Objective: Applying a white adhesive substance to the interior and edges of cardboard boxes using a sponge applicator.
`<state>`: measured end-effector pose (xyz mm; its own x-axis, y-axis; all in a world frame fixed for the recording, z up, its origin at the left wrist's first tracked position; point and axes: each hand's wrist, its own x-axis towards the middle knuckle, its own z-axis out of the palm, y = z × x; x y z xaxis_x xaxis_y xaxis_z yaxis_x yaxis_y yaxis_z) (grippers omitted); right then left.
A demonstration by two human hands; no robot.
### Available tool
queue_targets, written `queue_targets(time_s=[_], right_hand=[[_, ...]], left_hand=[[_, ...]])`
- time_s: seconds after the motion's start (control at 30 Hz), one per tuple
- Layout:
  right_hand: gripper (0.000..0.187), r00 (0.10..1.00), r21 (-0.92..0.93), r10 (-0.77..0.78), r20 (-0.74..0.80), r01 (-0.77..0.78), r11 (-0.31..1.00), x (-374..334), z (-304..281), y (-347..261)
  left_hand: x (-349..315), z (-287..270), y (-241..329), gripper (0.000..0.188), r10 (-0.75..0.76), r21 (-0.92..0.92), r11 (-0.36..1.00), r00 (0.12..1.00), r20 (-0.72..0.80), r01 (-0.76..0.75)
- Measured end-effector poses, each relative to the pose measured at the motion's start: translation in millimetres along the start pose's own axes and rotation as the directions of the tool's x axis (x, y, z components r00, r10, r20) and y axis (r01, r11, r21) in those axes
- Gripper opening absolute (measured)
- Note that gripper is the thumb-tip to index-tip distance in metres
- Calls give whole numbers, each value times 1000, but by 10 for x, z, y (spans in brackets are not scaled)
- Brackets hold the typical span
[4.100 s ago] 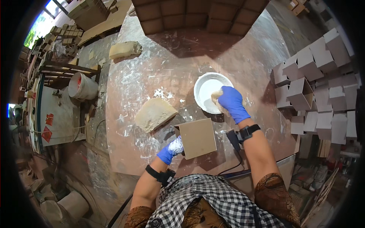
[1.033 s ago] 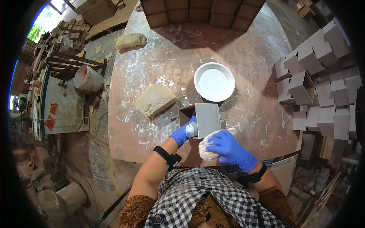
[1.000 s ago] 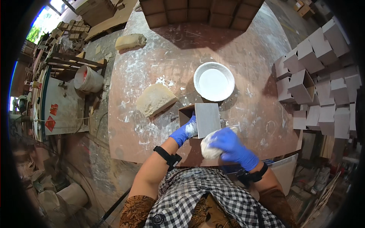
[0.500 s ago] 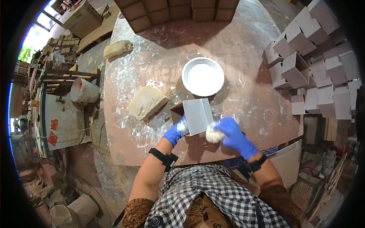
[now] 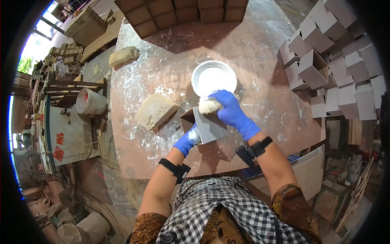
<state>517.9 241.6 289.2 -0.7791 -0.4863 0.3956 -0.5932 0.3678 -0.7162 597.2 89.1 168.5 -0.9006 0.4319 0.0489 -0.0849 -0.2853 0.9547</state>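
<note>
My left hand [image 5: 187, 140], in a blue glove, grips a small open box [image 5: 211, 129] from its left side. Some of its fingers are hidden by the box. The box's top face is wet-looking grey, and its brown inside shows at the left. My right hand [image 5: 235, 113], also gloved in blue, is closed round a cream sponge [image 5: 209, 106]. That sponge sits at the far edge of the box's top face, close to the near rim of a white bowl [image 5: 195, 80] of white liquid. Left of the box lies a thick cream foam block [image 5: 157, 111].
A longer foam piece [image 5: 124, 57] lies near the far left edge of the white-smeared table [image 5: 162, 160]. Brown boxes [image 5: 162, 12] stand together at the far side. Pale grey boxes [image 5: 339, 67] are stacked at the right. A white bucket [image 5: 90, 101] stands off the table's left.
My right hand has moved the sponge from the box's near right edge up and left to its far edge, beside the bowl. My left hand keeps its hold on the box.
</note>
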Motion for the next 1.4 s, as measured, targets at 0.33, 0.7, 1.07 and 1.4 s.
queue_targets(time_s=[0.33, 0.7, 1.07, 1.4], right_hand=[[42, 962, 122, -67, 266, 35, 992, -1043, -386, -280], [35, 992, -52, -105, 70, 109, 993, 110, 105, -263], [41, 986, 183, -6, 167, -25, 983, -660, -307, -397], [34, 996, 25, -82, 20, 82, 996, -301, -64, -95]], left_hand=[[-33, -37, -110, 28, -134, -364, 921, 990, 34, 137], [90, -53, -3, 34, -66, -290, 955, 998, -5, 62], [-30, 43, -33, 47, -420, -380, 859, 897, -138, 344], [-49, 52, -81, 49, -578, -479, 755, 800, -163, 448]])
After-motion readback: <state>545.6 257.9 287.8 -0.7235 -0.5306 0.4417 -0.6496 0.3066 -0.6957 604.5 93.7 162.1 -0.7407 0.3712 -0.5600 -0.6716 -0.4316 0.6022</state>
